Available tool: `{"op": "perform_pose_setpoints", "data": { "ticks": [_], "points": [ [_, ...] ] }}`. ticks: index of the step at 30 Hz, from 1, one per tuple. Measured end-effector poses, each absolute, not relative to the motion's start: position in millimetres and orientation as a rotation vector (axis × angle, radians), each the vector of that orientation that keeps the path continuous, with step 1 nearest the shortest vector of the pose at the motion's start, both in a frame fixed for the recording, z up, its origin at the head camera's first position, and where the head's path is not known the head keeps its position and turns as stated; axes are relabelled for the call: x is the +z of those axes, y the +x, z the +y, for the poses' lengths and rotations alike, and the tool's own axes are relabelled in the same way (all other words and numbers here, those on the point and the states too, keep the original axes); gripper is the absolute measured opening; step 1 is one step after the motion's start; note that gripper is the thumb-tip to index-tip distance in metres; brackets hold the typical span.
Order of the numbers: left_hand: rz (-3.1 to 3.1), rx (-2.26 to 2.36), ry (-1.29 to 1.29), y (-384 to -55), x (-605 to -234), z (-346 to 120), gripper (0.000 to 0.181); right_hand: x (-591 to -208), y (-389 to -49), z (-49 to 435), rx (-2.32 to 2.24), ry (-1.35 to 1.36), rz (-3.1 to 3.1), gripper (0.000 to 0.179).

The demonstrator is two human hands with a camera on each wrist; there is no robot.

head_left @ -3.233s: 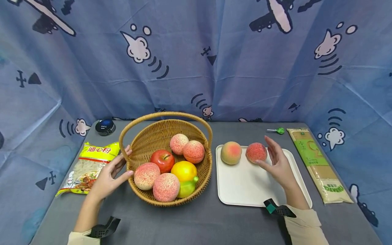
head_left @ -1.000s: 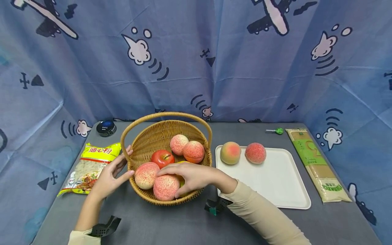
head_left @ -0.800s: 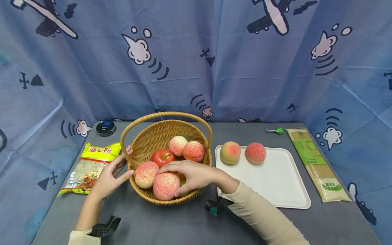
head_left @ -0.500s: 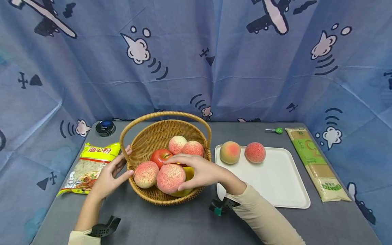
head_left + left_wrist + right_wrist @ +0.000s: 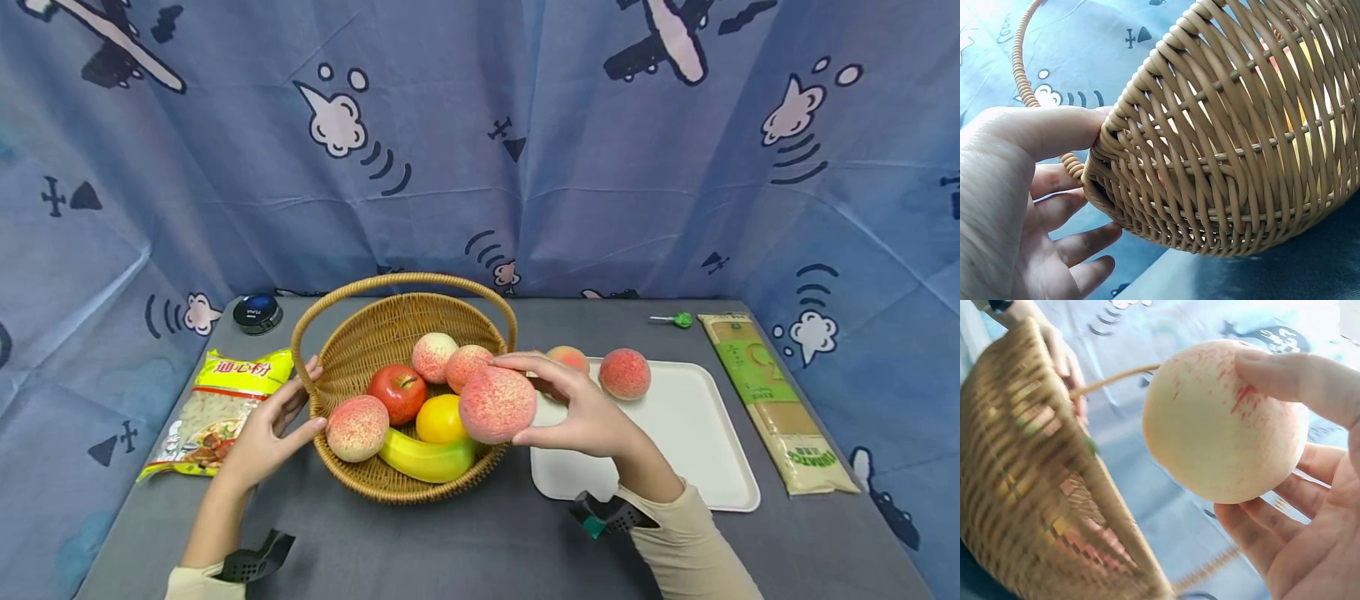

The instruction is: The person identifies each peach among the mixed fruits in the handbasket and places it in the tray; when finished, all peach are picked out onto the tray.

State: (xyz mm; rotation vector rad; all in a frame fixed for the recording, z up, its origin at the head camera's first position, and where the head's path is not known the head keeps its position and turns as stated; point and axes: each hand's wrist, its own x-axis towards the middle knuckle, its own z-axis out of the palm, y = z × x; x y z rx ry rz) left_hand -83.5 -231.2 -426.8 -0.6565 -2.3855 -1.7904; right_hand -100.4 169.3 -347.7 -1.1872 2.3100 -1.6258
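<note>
My right hand (image 5: 581,408) grips a large speckled peach (image 5: 498,405) between thumb and fingers, held up over the right rim of the wicker basket (image 5: 360,329). In the right wrist view the peach (image 5: 1222,425) shows its pale side, raised beside the basket wall. My left hand (image 5: 273,429) holds the basket's left edge at the foot of the handle. In the left wrist view its thumb (image 5: 1066,130) lies at the rim, with the fingers on the other side. Inside the basket are a red apple (image 5: 397,393), a yellow lemon-like fruit (image 5: 440,419), a banana (image 5: 423,458) and several more peaches (image 5: 358,428).
A white tray (image 5: 675,467) on the right bears a red peach (image 5: 626,374) and a yellowish one (image 5: 570,358), partly hidden by my hand. Noodle packs stand out: a yellow bag (image 5: 217,417) left, a long pack (image 5: 776,404) right. A lollipop (image 5: 681,320) and black tin (image 5: 258,313) lie behind.
My right hand has come from the tray into the basket, taken hold of the front peach and lifted it rightward to the rim, uncovering the banana. My left hand has stayed in place.
</note>
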Motion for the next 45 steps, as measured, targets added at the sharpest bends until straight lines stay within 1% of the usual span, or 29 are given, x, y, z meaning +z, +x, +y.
{"op": "perform_pose_setpoints", "data": {
  "ticks": [4,7,13,20,27,30,34,38,42,45],
  "points": [
    [-2.386,-1.793,-0.654,-83.2,-426.2,-231.1,0.060,-346.7,-94.6,198.5,-1.707,-1.173,2.368,0.077],
    [-2.381,-1.794,-0.658,-83.2,-426.1,-231.1,0.060,-348.8,-91.2,221.5,-1.777,-1.108,2.423,0.078],
    [-2.393,-1.797,-0.648,-83.6,-428.9,-232.5,0.060,-363.5,-87.0,266.3,-1.928,-0.889,2.585,0.077],
    [-2.416,-1.799,-0.626,-83.9,-430.9,-233.9,0.060,-386.2,-83.1,310.4,-2.026,-0.409,2.784,0.074],
    [-2.430,-1.795,-0.603,-82.1,-428.1,-233.6,0.061,-420.4,-96.8,350.9,-2.228,0.052,2.661,0.071],
    [-2.435,-1.786,-0.609,-82.9,-427.7,-232.8,0.061,-432.0,-101.4,365.1,-2.160,0.315,2.660,0.070],
    [-2.438,-1.786,-0.610,-83.0,-428.2,-232.4,0.061,-441.1,-106.3,379.5,-1.926,0.561,2.669,0.073],
    [-2.425,-1.791,-0.619,-82.8,-428.0,-232.1,0.061,-452.0,-111.8,387.7,-1.738,0.642,2.649,0.077],
    [-2.420,-1.784,-0.628,-83.2,-427.0,-232.2,0.061,-463.8,-118.0,391.7,-1.591,0.659,2.664,0.079],
    [-2.433,-1.777,-0.620,-83.5,-426.3,-232.8,0.061,-470.3,-122.2,392.1,-1.596,0.693,2.634,0.081]
  ]
}}
